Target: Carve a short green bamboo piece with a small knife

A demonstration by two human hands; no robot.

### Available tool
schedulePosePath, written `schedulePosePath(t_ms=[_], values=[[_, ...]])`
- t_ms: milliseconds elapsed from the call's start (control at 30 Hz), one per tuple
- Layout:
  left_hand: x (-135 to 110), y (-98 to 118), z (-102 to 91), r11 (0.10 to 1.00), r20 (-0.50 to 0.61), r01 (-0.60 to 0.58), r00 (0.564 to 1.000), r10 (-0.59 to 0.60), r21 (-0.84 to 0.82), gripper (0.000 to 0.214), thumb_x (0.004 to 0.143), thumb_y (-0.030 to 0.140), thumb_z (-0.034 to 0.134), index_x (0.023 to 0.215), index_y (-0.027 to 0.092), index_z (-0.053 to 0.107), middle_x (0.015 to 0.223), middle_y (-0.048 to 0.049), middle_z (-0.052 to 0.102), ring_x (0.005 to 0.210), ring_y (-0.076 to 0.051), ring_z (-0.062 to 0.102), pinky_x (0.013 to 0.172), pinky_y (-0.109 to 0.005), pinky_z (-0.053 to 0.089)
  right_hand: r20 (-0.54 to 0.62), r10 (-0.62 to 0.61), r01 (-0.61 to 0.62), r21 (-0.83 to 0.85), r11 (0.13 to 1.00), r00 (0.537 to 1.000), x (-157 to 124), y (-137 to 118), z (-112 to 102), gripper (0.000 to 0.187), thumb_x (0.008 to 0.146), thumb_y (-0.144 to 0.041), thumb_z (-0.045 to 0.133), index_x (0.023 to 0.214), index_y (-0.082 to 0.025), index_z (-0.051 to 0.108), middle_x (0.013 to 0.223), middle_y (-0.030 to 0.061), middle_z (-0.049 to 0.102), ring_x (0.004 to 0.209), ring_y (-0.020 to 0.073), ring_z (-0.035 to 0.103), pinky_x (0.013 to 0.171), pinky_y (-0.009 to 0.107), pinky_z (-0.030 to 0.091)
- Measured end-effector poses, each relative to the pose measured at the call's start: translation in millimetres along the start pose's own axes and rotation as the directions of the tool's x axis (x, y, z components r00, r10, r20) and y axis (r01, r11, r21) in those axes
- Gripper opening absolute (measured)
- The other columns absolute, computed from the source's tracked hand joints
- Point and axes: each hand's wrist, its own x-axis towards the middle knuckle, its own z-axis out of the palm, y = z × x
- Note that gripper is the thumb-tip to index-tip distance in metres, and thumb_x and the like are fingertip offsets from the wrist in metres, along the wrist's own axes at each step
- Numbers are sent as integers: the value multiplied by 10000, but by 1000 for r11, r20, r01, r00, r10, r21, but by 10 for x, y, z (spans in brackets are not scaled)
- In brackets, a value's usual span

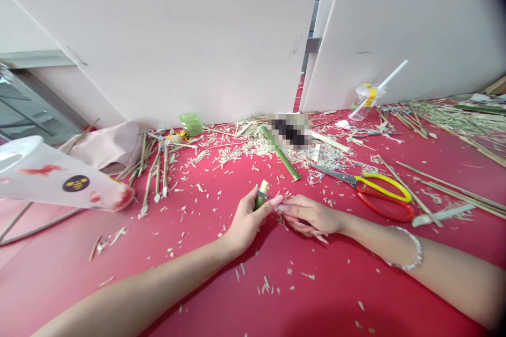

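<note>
In the head view my left hand (245,221) is closed round a short green bamboo piece (260,200), whose pale, stripped end sticks up past the thumb. Close beside it, my right hand (310,214) is curled with its fingertips pinched together by the left thumb. Something small and dark shows at those fingertips, too little to name. Beyond the hands lies a longer green bamboo stick (288,162), its far end running into a blurred-out patch. Scissors (366,189) with one yellow and one red handle rest to the right of my hands.
Pale shavings (241,150) litter the red table (205,284). On the left are a tilted plastic cup (51,179) and several thin sticks (158,171). A clear cup (366,99) with a straw stands back right. White panels (177,47) close off the far side.
</note>
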Motion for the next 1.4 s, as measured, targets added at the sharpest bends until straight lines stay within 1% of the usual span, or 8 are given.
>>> schedulePosePath(t_ms=[233,433,700,833,933,1067,1200,1400], values=[[-4,-8,-6,999,45,24,999,-22,-35,493,742,538,747,714,205,384,483,120,297,419,-40,245,422,-212,174,71,16,-19,49,999,997,1,-38,-26,442,981,-466,457,640,-189,406,385,-108,370,287,41,269,340,174,266],[-2,-20,-27,999,35,24,999,-23,-39,485,751,502,755,701,203,376,490,117,290,428,-36,227,424,-211,169,-28,-31,30,-31,999,999,3,18,6,441,993,-466,433,649,-191,406,385,-108,364,302,45,277,350,178,265],[-23,4,6,1000,-61,20,998,-19,15,534,704,498,789,634,205,348,493,109,260,433,-40,229,423,-227,170,-129,-80,55,-189,981,988,-49,25,81,412,1003,-474,415,716,-183,465,402,-104,373,342,59,321,385,191,281],[-17,-5,9,998,-108,10,994,-3,69,521,715,505,771,607,200,362,495,103,254,440,-45,227,429,-231,174,-165,-129,96,-191,977,978,-46,3,122,382,1004,-471,408,774,-178,489,426,-104,386,359,64,337,399,194,289],[-16,-9,10,994,-124,1,992,13,110,499,748,505,743,619,199,370,494,98,277,443,-49,251,435,-230,189,-130,-100,83,-133,988,986,-28,-2,105,375,1003,-464,410,763,-182,472,416,-110,373,336,61,307,377,193,273],[-36,-11,11,997,-81,-1,997,7,76,470,763,523,726,678,205,391,492,103,301,430,-55,275,437,-232,195,-21,-18,17,-58,998,1000,-6,5,24,426,1002,-464,413,671,-196,398,394,-110,356,303,50,272,344,188,245],[-57,-32,2,997,-56,-4,998,8,75,449,782,522,710,722,209,394,506,102,339,434,-61,298,448,-232,212,54,39,-38,-19,999,998,-4,-7,-31,429,995,-465,430,665,-193,398,395,-110,367,294,44,274,335,178,244],[-53,-51,-12,997,-39,-16,999,19,79,415,824,489,681,743,211,384,526,100,345,452,-62,305,461,-226,223,56,42,-42,10,999,998,8,-26,-28,437,983,-480,447,656,-195,399,377,-116,358,279,42,257,328,174,253]])
